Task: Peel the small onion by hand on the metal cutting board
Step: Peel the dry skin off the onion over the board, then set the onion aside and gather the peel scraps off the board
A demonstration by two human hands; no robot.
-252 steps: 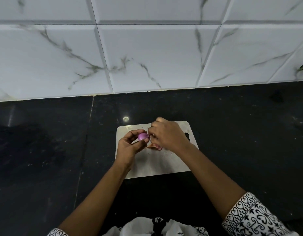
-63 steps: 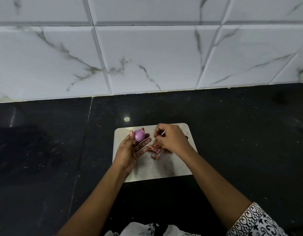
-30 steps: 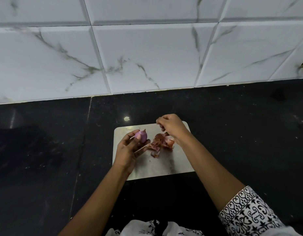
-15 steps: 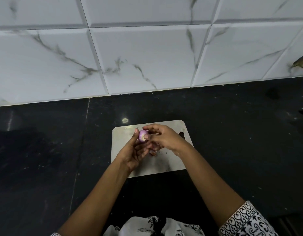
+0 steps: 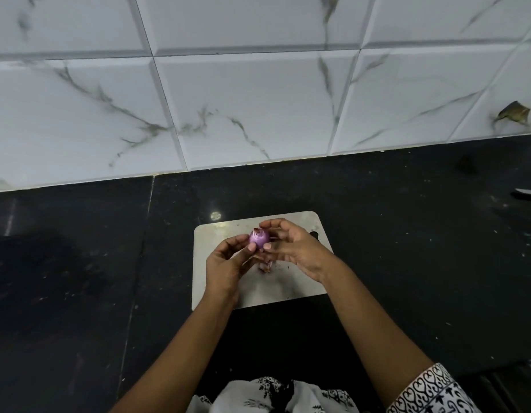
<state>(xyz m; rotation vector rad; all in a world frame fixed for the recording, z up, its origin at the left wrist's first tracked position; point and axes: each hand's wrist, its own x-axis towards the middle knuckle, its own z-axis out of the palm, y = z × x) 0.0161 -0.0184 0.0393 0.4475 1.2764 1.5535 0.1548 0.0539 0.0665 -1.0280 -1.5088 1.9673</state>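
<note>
A small purple onion (image 5: 258, 237), glossy and mostly bare of skin, is held above the metal cutting board (image 5: 216, 236). My left hand (image 5: 227, 263) grips it from below and the left with thumb and fingertips. My right hand (image 5: 291, 247) touches it from the right, with the thumb at its lower side and the index finger arched over the top. Reddish-brown onion skins (image 5: 265, 266) lie on the board under my hands, mostly hidden.
The board lies on a black stone counter (image 5: 407, 248) in front of a white marble-tile wall (image 5: 243, 99). A brown scrap (image 5: 513, 113) sticks to the wall at far right. A pale object (image 5: 528, 192) pokes in at the right edge.
My right hand dropped peeled skin on the board a second ago and has come back to the onion. Both hands now hold the onion, which has turned slightly.
</note>
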